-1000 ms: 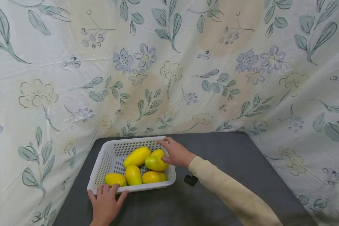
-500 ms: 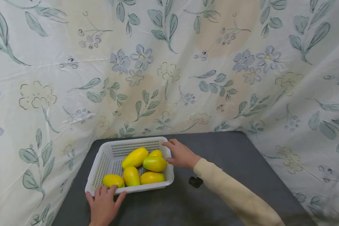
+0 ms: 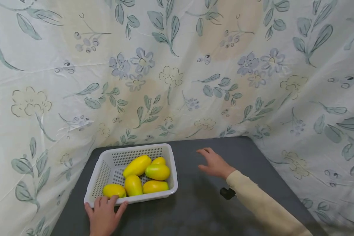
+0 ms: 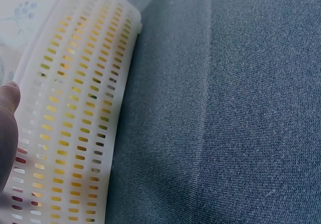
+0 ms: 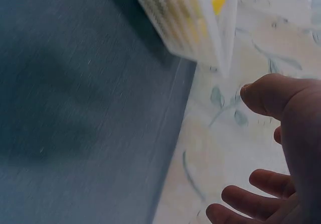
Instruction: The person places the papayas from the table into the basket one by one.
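Note:
A white plastic basket (image 3: 170, 157) with slotted walls stands on the left of the table in the head view. Several yellow mangoes (image 3: 137, 166) lie inside, one of them greenish at one end (image 3: 157, 171). My left hand (image 3: 104, 214) grips the basket's near rim at its left corner, fingers over the edge. In the left wrist view the thumb (image 4: 8, 103) lies against the outer wall. To the right of the basket, apart from it, my right hand (image 3: 216, 164) hovers over the table with fingers spread and nothing held.
Dark grey cloth covers the table (image 3: 194, 209). A pale floral curtain (image 3: 177, 82) hangs behind it and along both sides. The dark wrist camera (image 3: 227, 193) shows below the right sleeve (image 3: 259, 196).
My right hand has left the basket's right end and moved right, away from the mangoes. My left hand stays on the rim. The whole head view has shifted slightly.

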A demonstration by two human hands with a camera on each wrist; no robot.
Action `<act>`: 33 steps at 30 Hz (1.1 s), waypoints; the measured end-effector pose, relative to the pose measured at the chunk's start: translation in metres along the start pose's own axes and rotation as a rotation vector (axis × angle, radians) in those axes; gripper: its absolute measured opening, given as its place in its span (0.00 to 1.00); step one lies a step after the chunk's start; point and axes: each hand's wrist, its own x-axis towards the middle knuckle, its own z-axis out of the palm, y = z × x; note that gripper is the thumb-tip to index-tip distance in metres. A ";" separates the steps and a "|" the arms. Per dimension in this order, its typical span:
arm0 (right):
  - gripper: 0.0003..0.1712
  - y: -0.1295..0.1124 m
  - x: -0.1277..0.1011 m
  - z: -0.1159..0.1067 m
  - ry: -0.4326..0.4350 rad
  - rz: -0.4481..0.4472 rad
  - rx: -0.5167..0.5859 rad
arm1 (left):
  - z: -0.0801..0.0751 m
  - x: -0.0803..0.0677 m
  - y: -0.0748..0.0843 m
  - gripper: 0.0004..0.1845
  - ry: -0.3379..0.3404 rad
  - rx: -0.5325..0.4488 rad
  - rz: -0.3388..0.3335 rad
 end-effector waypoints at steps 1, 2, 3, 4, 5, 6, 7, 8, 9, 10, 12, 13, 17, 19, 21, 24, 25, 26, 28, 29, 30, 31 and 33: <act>0.36 0.005 -0.002 -0.001 0.007 0.014 -0.001 | 0.000 0.000 0.000 0.72 0.003 -0.001 0.001; 0.36 0.010 -0.005 -0.002 0.013 0.023 -0.006 | -0.001 0.001 -0.001 0.72 0.005 -0.001 0.001; 0.36 0.013 -0.007 -0.002 0.018 0.032 -0.006 | -0.001 0.001 -0.001 0.72 0.007 -0.001 0.001; 0.35 0.017 -0.009 -0.002 0.025 0.040 -0.012 | -0.001 0.002 -0.002 0.73 0.008 -0.001 0.000; 0.35 0.021 -0.011 -0.002 0.029 0.048 -0.016 | -0.001 0.002 -0.002 0.73 0.008 0.000 0.000; 0.35 0.024 -0.013 -0.002 0.033 0.053 -0.020 | -0.001 0.002 -0.003 0.73 0.006 0.000 -0.001; 0.35 0.028 -0.014 -0.001 0.037 0.057 -0.021 | -0.001 0.003 -0.004 0.73 0.004 0.001 -0.003; 0.35 0.030 -0.016 -0.001 0.040 0.059 -0.023 | 0.000 0.003 -0.004 0.74 0.000 0.000 -0.005; 0.35 0.033 -0.017 -0.001 0.044 0.064 -0.022 | 0.000 0.004 -0.005 0.74 -0.004 0.000 -0.007; 0.36 0.035 -0.019 -0.001 0.049 0.067 -0.024 | 0.000 0.004 -0.005 0.74 -0.008 0.000 -0.008; 0.35 0.039 -0.021 0.000 0.059 0.065 -0.026 | 0.000 0.005 -0.006 0.73 -0.015 0.000 -0.011; 0.35 0.041 -0.022 0.000 0.064 0.067 -0.025 | 0.000 0.005 -0.006 0.72 -0.018 0.001 -0.012; 0.35 0.046 -0.026 0.001 0.074 0.077 -0.033 | 0.000 0.007 -0.006 0.67 -0.033 0.006 -0.013; 0.35 0.049 -0.027 0.001 0.075 0.086 -0.035 | -0.001 0.009 -0.006 0.62 -0.050 0.005 -0.013; 0.35 0.052 -0.028 0.001 0.075 0.096 -0.038 | -0.003 0.012 -0.005 0.57 -0.082 0.004 -0.015; 0.35 0.056 -0.030 0.001 0.074 0.111 -0.050 | -0.009 0.019 -0.002 0.50 -0.150 -0.005 -0.018; 0.35 0.057 -0.030 0.001 0.073 0.116 -0.054 | -0.013 0.021 -0.001 0.48 -0.173 -0.013 -0.019; 0.35 0.058 -0.031 0.001 0.071 0.121 -0.057 | -0.016 0.024 -0.001 0.48 -0.193 -0.025 -0.021; 0.36 0.058 -0.032 0.001 0.067 0.126 -0.065 | -0.025 0.030 0.000 0.43 -0.204 -0.040 -0.011; 0.36 0.058 -0.033 0.000 0.065 0.127 -0.065 | -0.029 0.033 0.000 0.41 -0.202 -0.048 -0.005; 0.36 0.057 -0.033 -0.001 0.064 0.126 -0.065 | -0.034 0.036 0.000 0.39 -0.191 -0.055 0.008; 0.35 0.057 -0.034 -0.002 0.065 0.124 -0.067 | -0.039 0.040 0.001 0.37 -0.175 -0.057 0.023; 0.35 0.055 -0.034 -0.004 0.071 0.118 -0.067 | -0.048 0.047 0.002 0.35 -0.139 -0.052 0.054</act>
